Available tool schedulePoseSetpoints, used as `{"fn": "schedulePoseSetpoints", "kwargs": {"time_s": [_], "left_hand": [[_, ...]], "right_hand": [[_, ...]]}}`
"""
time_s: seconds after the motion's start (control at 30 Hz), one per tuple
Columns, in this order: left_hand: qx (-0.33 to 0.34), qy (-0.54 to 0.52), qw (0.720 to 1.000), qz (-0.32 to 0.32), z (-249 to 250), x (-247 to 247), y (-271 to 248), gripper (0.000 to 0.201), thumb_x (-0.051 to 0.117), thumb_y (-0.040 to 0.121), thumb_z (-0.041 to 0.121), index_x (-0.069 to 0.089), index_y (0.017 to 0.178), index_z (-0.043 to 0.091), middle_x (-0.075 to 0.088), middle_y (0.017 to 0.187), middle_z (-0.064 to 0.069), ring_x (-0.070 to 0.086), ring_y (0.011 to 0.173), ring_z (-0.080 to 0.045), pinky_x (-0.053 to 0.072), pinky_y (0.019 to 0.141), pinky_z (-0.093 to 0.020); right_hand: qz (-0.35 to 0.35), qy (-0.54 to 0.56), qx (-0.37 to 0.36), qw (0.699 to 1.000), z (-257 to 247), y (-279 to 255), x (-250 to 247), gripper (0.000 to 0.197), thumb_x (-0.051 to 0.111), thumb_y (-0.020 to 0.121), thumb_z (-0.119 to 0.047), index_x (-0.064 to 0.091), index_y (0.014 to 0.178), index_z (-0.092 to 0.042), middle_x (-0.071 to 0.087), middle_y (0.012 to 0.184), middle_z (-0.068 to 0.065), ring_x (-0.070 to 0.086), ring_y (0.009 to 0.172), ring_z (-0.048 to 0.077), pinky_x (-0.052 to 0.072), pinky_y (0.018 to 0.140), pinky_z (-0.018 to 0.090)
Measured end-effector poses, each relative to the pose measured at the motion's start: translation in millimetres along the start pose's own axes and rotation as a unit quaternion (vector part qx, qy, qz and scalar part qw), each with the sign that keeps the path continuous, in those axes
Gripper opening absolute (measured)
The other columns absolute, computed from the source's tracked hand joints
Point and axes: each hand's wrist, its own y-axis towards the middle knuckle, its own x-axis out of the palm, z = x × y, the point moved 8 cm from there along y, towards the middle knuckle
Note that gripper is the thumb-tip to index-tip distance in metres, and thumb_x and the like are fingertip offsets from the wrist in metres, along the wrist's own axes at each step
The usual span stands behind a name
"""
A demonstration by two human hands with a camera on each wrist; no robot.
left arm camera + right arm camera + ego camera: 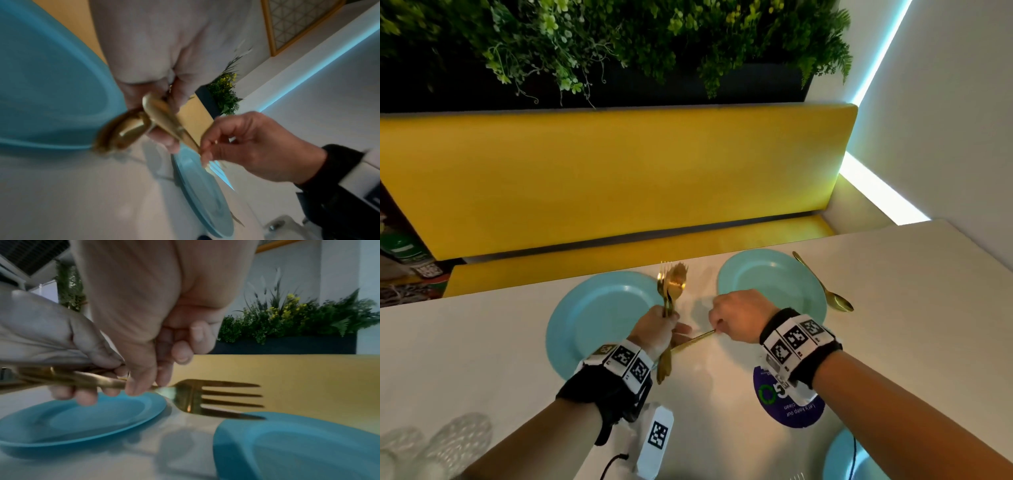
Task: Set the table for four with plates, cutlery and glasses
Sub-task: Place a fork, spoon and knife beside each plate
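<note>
Head view: left hand (655, 327) fisted round a bundle of gold cutlery (671, 287), heads up, handles poking out below the wrist, held over the gap between two blue plates on the white bench (482, 342). Right hand (736, 317) pinching one gold fork (693, 339) near its neck, the handle end still level with the left fist. Left plate (592, 318) partly under the left wrist; right plate (774, 284) near the far edge, a gold spoon (825, 287) resting across its right rim. Third plate (842, 459) cut off at the bottom corner; blurred clear glasses (431, 442) at lower left, count uncertain. Yellow booth seat (619, 178) behind.

Left wrist view: heavily blurred. Bundle handles (121, 131) fanned below the palm, right fingers (207, 146) nipping the fork shaft. Exact number of pieces in the bundle unreadable.

Right wrist view: thumb and fingers closed on the fork's neck, tines (230, 397) pointing out level above the gap between both plates. Handle end lost behind the left fist.

Judged stiff, thin, light metal, polished and likely slippery; best pinched at the neck or mid-handle, flat faces between pads. Plates look like rigid plastic or melamine, best taken by the rim.
</note>
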Motion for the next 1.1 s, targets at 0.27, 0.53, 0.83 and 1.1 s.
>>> {"fn": "schedulePoseSetpoints", "kwargs": {"time_s": [0.27,0.53,0.83,1.1], "left_hand": [[0.025,-0.037,0.994,0.098,15,-54,10,0.011,0.036,0.101,0.013,0.044,0.105,0.007,0.061,0.075,-0.007,0.059,0.06,-0.017,0.048,0.044,-0.019],[0.015,-0.047,0.996,0.079,1,-48,8,0.011,0.035,0.101,0.01,0.045,0.099,0.006,0.061,0.074,-0.008,0.058,0.06,-0.019,0.046,0.056,-0.027],[0.006,-0.051,0.996,0.078,-4,-49,10,0.021,0.035,0.101,0.01,0.046,0.082,0.013,0.061,0.075,-0.008,0.059,0.061,-0.019,0.046,0.057,-0.027],[0.005,-0.056,0.996,0.069,-6,-49,12,0.014,0.037,0.1,0.009,0.047,0.091,0.009,0.06,0.077,-0.009,0.059,0.061,-0.019,0.046,0.059,-0.027]], "right_hand": [[-0.084,0.145,0.237,0.957,44,8,51,0.03,0.059,0.088,-0.029,0.067,0.108,-0.008,0.065,0.112,0.006,0.062,0.104,0.022,0.053,0.089,0.031],[-0.072,0.194,0.355,0.912,51,37,81,0.022,0.063,0.086,-0.029,0.054,0.087,-0.009,0.044,0.065,-0.002,0.045,0.055,0.011,0.031,0.044,0.019],[0.016,0.28,0.395,0.875,59,48,72,0.034,0.065,0.086,-0.035,0.062,0.101,-0.005,0.066,0.102,0.007,0.064,0.093,0.023,0.044,0.063,0.023],[0.086,0.361,0.443,0.816,70,47,66,0.018,0.065,0.085,-0.027,0.061,0.089,-0.009,0.059,0.083,0.006,0.056,0.075,0.023,0.048,0.066,0.028]]}}
